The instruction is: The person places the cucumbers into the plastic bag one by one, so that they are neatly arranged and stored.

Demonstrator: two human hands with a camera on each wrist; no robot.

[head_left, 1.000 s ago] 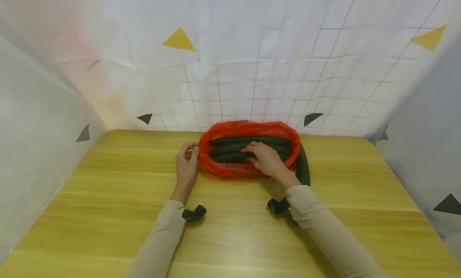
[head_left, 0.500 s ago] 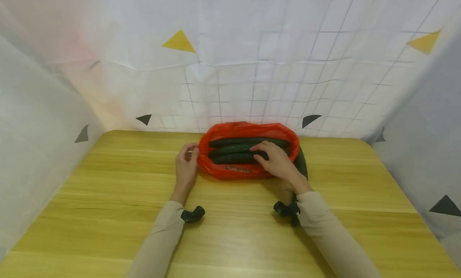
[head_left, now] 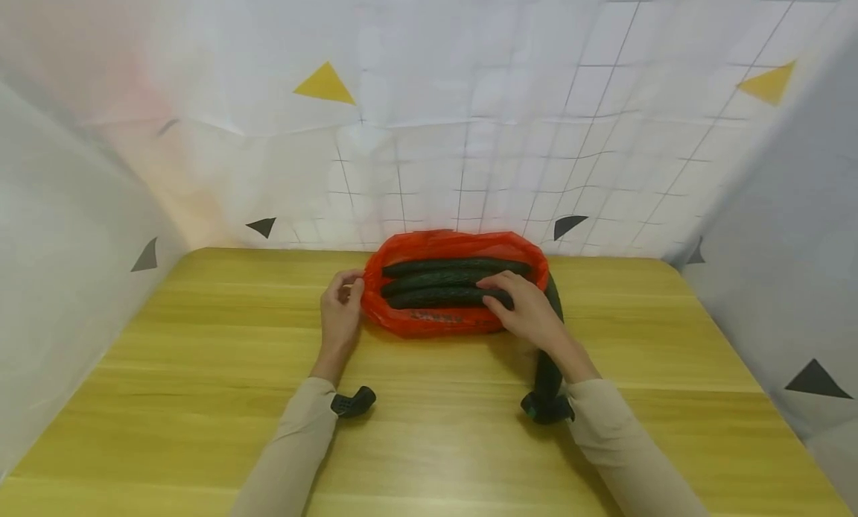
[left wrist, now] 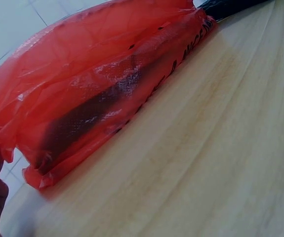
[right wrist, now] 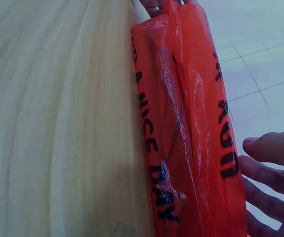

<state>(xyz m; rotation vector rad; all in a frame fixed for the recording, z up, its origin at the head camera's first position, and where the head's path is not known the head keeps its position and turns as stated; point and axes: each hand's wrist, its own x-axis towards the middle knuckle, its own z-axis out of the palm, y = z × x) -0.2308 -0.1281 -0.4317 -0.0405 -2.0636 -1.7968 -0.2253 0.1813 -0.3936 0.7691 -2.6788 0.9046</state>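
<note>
A red plastic bag (head_left: 456,325) lies with its mouth spread wide near the far edge of the table. Inside it, several dark green cucumbers (head_left: 429,281) rest side by side. At the bag's left end my left hand (head_left: 342,308) pinches the rim between curled fingers and thumb. Over the right part of the mouth hovers my right hand (head_left: 529,308), its fingers loosely bent and thumb apart, with nothing visible between them. In the right wrist view, the right hand's fingers (right wrist: 265,182) are spread beside the bag's printed side. Another cucumber (head_left: 555,295) lies outside, against the bag's right end, partly behind my right arm.
The wooden table (head_left: 436,442) extends in front of and to both sides of the bag. A white sheet wall (head_left: 429,167) with grid lines stands right behind it. Dark camera mounts (head_left: 354,403) sit on both wrists.
My right hand has drawn back to the right and slightly toward me, uncovering more of the cucumbers in the bag. The left hand stays at the bag's left rim.
</note>
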